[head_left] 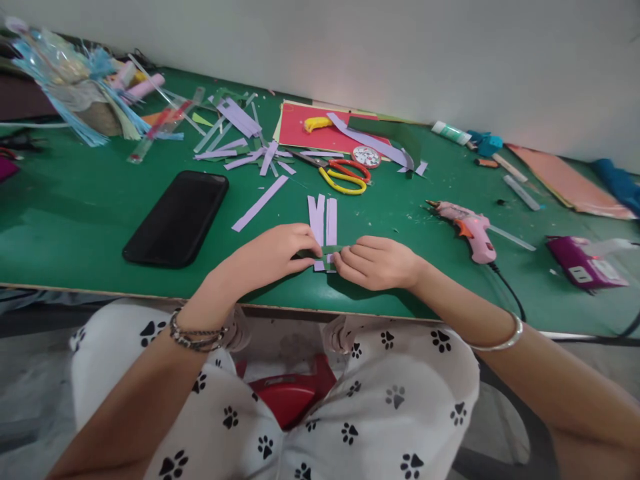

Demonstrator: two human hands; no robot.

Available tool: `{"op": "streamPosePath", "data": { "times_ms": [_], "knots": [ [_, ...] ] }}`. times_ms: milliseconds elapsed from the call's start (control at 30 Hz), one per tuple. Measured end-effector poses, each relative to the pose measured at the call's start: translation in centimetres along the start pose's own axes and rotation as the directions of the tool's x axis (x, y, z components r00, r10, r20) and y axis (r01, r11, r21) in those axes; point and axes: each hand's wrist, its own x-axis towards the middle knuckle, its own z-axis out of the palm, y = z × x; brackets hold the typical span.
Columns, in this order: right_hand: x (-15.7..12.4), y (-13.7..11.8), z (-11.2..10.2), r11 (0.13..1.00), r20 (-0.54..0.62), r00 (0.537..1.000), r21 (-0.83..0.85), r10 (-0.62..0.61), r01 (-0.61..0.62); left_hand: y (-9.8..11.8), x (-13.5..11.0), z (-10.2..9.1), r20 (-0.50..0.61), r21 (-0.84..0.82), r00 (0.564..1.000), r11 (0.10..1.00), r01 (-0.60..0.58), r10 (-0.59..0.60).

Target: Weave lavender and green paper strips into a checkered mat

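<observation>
White trousers with black paw prints (370, 413) lie nearest. Ahead, at the green tabletop's (270, 277) near edge, the left hand (277, 252) pinches a dark green paper strip (331, 249) lying across lilac paper strips (331, 223); the right hand's (376, 263) fingers curl together at its other end, exact grip hidden. Beyond lie red-and-yellow-handled scissors (328, 179); farther out, a black rectangular phone (176, 217) to the left, a pink plastic glue gun (473, 230) to the right.
</observation>
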Motion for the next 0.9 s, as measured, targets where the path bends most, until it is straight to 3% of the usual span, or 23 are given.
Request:
{"op": "streamPosePath", "data": {
  "times_ms": [267,367,500,900],
  "knots": [
    [-0.3,0.2,0.7,0.993,-0.17,0.985,0.118,0.022,-0.002,0.5,0.3,0.3,-0.048,0.019,0.999,0.999,0.026,-0.025],
    [-0.5,0.4,1.1,0.986,-0.28,0.951,-0.133,-0.134,0.1,0.5,0.4,0.5,-0.076,-0.005,0.997,1.0,0.031,-0.031],
    [-0.7,0.6,1.4,0.839,-0.324,0.875,-0.523,-0.36,0.151,0.5,0.4,0.8,-0.104,-0.015,0.994,1.0,0.026,-0.028],
    [-0.9,0.7,1.5,0.795,-0.305,0.874,-0.59,-0.379,0.139,0.7,0.3,0.6,-0.065,-0.018,0.997,0.999,0.035,-0.036]
  ]
}}
